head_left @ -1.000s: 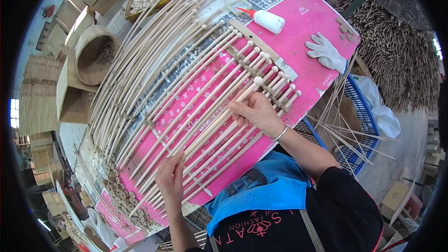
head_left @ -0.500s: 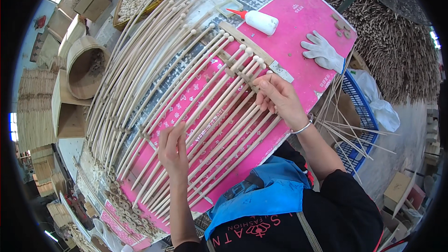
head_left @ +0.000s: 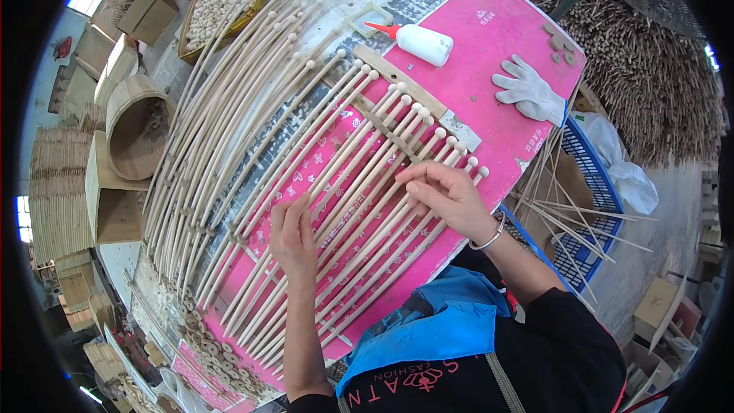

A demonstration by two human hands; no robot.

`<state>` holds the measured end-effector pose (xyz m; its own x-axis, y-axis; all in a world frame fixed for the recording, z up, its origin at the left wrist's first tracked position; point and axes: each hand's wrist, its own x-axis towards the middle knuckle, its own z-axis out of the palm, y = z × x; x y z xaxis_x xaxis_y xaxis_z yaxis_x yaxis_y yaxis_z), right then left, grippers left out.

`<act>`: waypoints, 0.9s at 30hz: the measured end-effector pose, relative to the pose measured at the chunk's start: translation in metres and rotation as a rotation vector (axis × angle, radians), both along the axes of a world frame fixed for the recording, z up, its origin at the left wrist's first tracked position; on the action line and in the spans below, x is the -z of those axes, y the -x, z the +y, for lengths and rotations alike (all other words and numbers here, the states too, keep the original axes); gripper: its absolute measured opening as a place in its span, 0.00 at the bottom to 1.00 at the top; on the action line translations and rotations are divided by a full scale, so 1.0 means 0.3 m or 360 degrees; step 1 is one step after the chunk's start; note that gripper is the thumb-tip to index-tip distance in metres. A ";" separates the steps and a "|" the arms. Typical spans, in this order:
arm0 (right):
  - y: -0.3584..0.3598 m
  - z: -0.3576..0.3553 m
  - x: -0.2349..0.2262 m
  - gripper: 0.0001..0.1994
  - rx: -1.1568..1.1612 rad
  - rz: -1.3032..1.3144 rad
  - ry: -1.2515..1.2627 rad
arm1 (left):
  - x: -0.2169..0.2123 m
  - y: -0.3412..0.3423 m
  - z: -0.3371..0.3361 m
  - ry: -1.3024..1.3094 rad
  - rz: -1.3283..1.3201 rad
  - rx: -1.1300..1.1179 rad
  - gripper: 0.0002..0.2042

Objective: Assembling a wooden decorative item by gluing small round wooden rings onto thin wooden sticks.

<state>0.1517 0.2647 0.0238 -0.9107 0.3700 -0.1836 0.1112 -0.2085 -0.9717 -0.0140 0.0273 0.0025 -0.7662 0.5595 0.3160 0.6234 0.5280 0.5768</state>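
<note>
Many slim wooden sticks with round ball ends (head_left: 440, 133) lie side by side at a slant over a pink patterned board (head_left: 310, 164). Across them near the ball ends runs a narrow wooden strip (head_left: 394, 136). My left hand (head_left: 293, 233) is over the middle of the row, its thumb and fingers closed at a stick. My right hand (head_left: 446, 195), wearing a bracelet, hovers low over the sticks just below the ball ends. Its fingers are curled and pinched together; what is between them is hidden.
A white glue bottle (head_left: 424, 44) with red tip and a white glove (head_left: 529, 90) lie on the pink sheet. At the back left stands a basket of wooden balls (head_left: 225, 8). Wooden rings (head_left: 214, 352) are heaped at the near left. A blue crate (head_left: 589, 176) stands right.
My right hand has moved down along the sticks, away from the ball ends, uncovering several at the right. My left hand has shifted slightly right. The whole view has tilted a little.
</note>
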 end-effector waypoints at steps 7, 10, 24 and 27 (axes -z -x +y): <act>0.229 0.182 -0.016 0.15 0.0240 0.0126 -0.1743 | -0.019 0.004 -0.017 -0.0060 0.0000 0.0019 0.12; 0.297 0.220 0.005 0.15 0.0028 0.0221 -0.2007 | -0.018 0.001 -0.018 -0.0044 -0.0042 0.0014 0.12; 0.350 0.263 0.043 0.16 -0.0281 0.0144 -0.2148 | -0.010 0.020 -0.021 0.0047 -0.0086 0.0041 0.12; 0.352 0.262 0.045 0.16 -0.0309 0.0118 -0.2115 | -0.010 0.019 -0.024 0.0049 -0.0046 0.0023 0.12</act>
<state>0.0460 0.3433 0.0105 -0.9604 0.0928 0.2628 -0.0301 0.9029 -0.4287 -0.0197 0.0199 0.0054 -0.7664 0.5798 0.2765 0.6146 0.5368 0.5780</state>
